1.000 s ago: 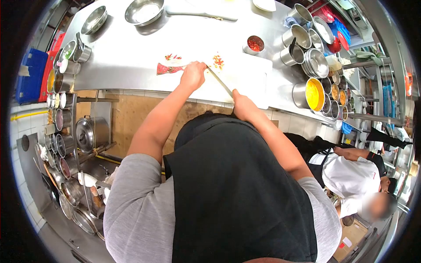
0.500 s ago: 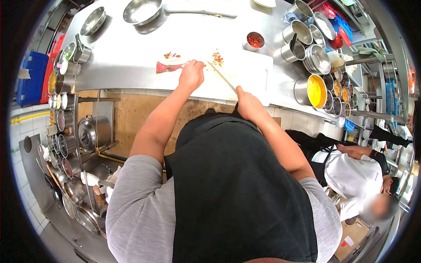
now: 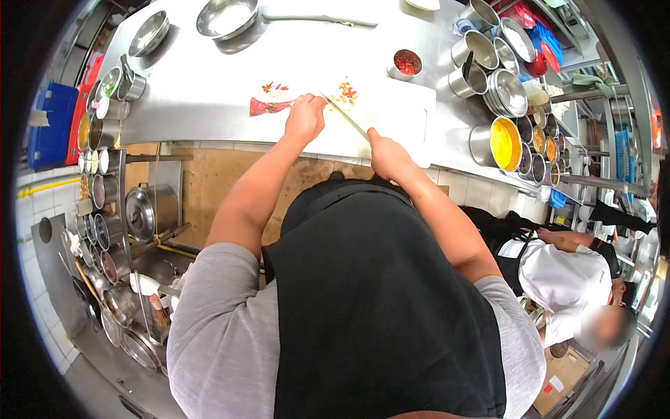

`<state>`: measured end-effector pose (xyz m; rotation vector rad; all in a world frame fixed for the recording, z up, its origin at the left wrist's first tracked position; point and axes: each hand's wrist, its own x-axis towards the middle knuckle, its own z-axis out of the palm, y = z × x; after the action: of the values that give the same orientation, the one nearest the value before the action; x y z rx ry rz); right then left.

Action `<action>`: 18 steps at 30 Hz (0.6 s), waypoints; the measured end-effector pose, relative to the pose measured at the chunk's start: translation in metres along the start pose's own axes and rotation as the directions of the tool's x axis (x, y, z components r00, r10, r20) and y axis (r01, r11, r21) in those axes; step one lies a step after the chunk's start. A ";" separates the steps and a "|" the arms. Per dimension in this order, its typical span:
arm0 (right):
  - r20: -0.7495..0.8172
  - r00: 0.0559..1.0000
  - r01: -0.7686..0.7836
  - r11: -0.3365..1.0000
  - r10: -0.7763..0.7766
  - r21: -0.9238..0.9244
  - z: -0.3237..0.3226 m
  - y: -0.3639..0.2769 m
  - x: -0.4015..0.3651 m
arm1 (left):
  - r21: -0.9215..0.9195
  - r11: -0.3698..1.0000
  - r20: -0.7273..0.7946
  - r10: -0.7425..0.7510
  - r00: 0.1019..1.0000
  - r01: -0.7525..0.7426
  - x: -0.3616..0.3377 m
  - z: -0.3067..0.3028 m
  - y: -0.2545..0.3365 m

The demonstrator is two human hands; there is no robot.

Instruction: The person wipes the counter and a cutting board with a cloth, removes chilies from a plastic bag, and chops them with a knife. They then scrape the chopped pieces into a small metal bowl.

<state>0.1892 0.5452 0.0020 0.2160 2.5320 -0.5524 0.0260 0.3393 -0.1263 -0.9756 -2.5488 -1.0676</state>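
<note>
Over the cutting board, the knife, gripped in the right hand, has edged forward by the left hand (its hold I cannot tell), suggesting slicing near the board's red pieces.

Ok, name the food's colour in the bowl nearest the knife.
The food is red, clearest in the head view.

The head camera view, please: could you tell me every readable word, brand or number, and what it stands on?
No text can be read.
Small red mark on the co-worker's white shirt: too small.
White label on the brown cardboard box: too small and blurred.
</note>
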 end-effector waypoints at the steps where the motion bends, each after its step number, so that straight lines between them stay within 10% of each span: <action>1: -0.010 1.000 0.016 0.999 -0.017 -0.032 -0.005 0.000 -0.009 | -0.001 1.000 -0.003 0.000 1.000 0.000 0.002 0.000 0.001; 18: -0.016 0.999 0.030 0.998 -0.031 -0.063 -0.005 0.008 -0.009 | 0.053 0.995 -0.045 -0.078 0.996 0.081 -0.004 0.004 0.006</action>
<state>0.1972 0.5544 0.0078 0.1598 2.5684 -0.4843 0.0331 0.3432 -0.1272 -0.8352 -2.5870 -1.0217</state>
